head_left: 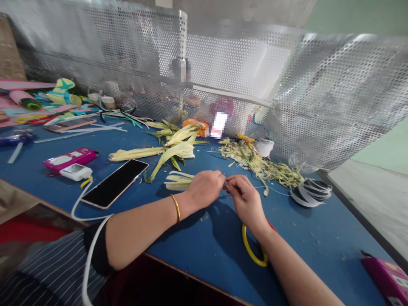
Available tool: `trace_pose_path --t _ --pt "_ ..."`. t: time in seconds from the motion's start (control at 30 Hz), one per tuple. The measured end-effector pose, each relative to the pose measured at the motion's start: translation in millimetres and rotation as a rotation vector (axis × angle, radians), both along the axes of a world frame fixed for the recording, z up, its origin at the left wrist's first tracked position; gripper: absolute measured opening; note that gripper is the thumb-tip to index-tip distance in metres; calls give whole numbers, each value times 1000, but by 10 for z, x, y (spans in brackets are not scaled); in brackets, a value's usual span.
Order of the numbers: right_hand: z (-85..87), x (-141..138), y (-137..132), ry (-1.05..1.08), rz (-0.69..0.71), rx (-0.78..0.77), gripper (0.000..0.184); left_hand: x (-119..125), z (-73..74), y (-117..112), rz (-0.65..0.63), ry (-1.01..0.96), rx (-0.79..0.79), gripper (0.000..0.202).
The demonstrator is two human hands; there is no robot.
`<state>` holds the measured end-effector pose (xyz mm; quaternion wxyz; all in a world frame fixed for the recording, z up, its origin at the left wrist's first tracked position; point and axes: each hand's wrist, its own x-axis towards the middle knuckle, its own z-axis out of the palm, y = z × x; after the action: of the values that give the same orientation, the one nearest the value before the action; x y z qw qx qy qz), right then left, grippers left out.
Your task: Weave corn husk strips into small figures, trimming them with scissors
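My left hand (205, 187) and my right hand (245, 197) meet fingertip to fingertip above the blue table (204, 246). Both are pinched shut on something small and reddish between them, too small to name. A thin white thread (277, 191) runs from near my right hand toward a striped black-and-white roll (310, 192). A folded pale leaf strip (178, 180) lies just left of my left hand. A gold bangle (176, 208) is on my left wrist, a yellow bangle (251, 250) on my right.
Green-yellow leaves (174, 146) and a heap of shredded leaf scraps (264, 163) lie behind the hands. A black phone (114, 182) with white cable, a pink device (70, 158) and a white one (75, 171) sit left. Perforated metal screens (287, 85) wall the back.
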<state>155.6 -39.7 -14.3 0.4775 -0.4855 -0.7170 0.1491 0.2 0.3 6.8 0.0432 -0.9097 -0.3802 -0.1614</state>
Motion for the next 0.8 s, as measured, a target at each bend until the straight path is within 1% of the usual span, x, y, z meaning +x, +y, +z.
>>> trace_pose_path --t 0.1,0.17,0.27,0.37,0.43,0.5,0.57,0.67,0.73,0.8 --pt "-11 14 19 -8 -16 -23 17 5 18 -29 -15 62 54 23" --pt "-24 20 24 -19 -4 -45 17 7 20 -34 -21 90 57 23" --pt "-48 25 33 -38 26 -76 19 7 -2 -22 -16 84 9 26" --pt "-64 38 51 -55 65 -98 19 1 -39 6 10 23 -66 28" --pt "-65 62 70 -58 95 -114 18 -8 -48 33 31 -40 -151 25" --pt "-57 100 95 -55 122 -124 18 -19 -34 70 41 -111 -281 23" --pt "-38 146 119 -40 135 -122 18 -35 0 111 39 -204 -433 27" --pt "4 208 141 -12 163 -99 17 -63 60 154 11 -403 -617 33" --pt "32 232 140 4 187 -80 17 -77 87 154 17 -501 -716 32" --pt "53 242 130 13 208 -70 17 -80 99 136 50 -556 -847 29"
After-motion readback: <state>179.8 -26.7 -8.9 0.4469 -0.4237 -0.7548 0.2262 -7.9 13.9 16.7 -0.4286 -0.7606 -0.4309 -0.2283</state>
